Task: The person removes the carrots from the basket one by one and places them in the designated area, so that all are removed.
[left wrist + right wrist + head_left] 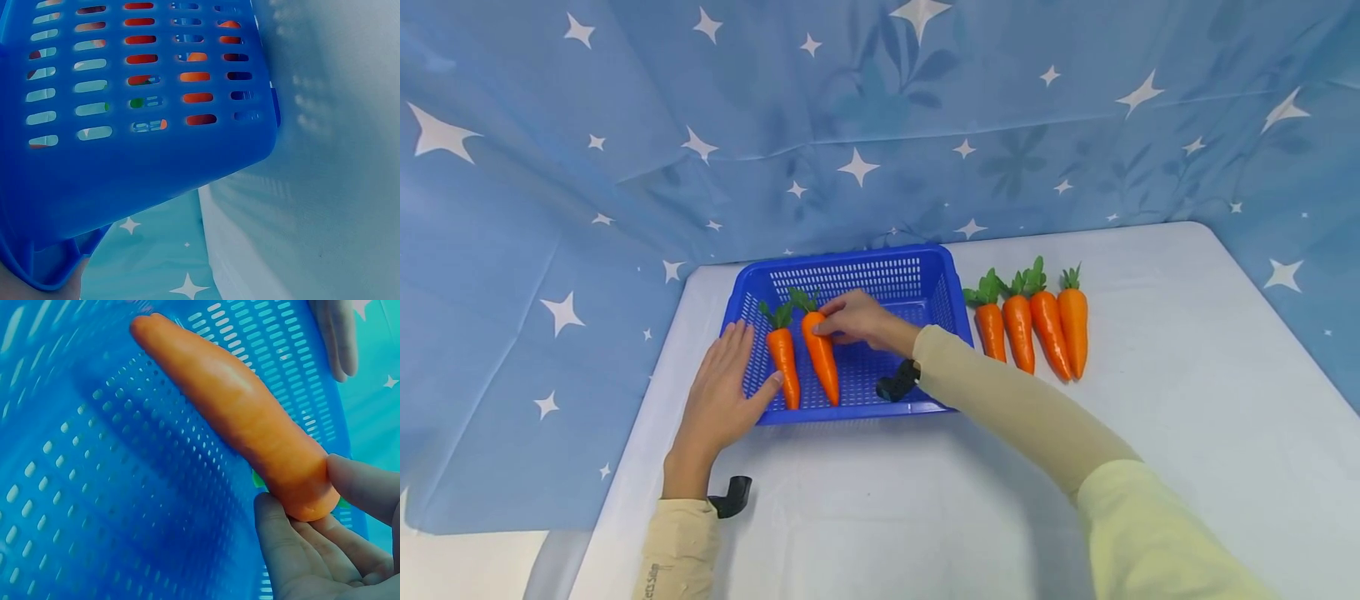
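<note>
My right hand (859, 320) pinches an orange carrot (822, 358) near its leafy top, inside a blue perforated basket (850, 414). In the right wrist view, thumb and fingers grip the thick end of that carrot (231, 394), its narrow end pointing away over the basket floor. Another carrot (784, 367) with green leaves lies at the basket's left side. My left hand (722, 387) rests on the left rim with fingers straight and thumb spread inward. The left wrist view shows mostly the basket's outer wall (137, 175), with orange visible through its slots.
Several leafy carrots (1051, 329) lie side by side on the white table (1187, 375), right of the basket. My right forearm passes in front of some of them. A blue star-patterned cloth (850, 100) hangs behind the table and along its left side.
</note>
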`<state>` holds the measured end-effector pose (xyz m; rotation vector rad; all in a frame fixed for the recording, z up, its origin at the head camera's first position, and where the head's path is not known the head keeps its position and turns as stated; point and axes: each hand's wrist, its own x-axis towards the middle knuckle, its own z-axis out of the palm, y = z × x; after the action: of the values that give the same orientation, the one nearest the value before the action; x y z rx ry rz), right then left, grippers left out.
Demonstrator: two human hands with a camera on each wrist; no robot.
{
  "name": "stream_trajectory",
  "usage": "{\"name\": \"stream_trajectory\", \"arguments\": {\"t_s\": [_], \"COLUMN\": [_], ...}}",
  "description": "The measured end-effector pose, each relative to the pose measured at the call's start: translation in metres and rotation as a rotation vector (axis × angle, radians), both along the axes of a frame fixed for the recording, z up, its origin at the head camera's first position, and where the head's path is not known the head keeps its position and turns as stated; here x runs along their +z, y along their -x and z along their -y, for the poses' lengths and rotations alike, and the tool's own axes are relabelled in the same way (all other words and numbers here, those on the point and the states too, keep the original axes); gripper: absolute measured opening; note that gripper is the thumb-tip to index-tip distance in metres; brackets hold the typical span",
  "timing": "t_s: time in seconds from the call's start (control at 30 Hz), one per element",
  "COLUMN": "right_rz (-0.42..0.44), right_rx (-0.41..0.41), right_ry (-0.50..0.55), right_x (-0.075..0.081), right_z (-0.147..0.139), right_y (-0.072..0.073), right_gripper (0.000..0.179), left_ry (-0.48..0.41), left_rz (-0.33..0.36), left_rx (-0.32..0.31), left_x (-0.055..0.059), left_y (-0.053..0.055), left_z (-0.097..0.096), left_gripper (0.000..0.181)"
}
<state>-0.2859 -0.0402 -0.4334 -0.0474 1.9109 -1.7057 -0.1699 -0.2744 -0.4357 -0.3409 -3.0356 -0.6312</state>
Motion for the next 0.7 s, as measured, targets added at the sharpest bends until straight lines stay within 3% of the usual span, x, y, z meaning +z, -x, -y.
{"name": "stream_trajectory", "arguments": {"t_s": [0.7], "right_rz": [-0.019], "right_rx": [0.003], "right_ry": [0.097], "right_x": [0.015], "right_z": [-0.017], "right_y": [-0.004], "right_gripper": [0.043], "left_ry": [-0.009], "left_rz": [0.009], "left_rx": [0.008], "left_x": [0.002], "left_y": [-0.001], "left_z": [0.0], "left_gripper": [0.088]}}
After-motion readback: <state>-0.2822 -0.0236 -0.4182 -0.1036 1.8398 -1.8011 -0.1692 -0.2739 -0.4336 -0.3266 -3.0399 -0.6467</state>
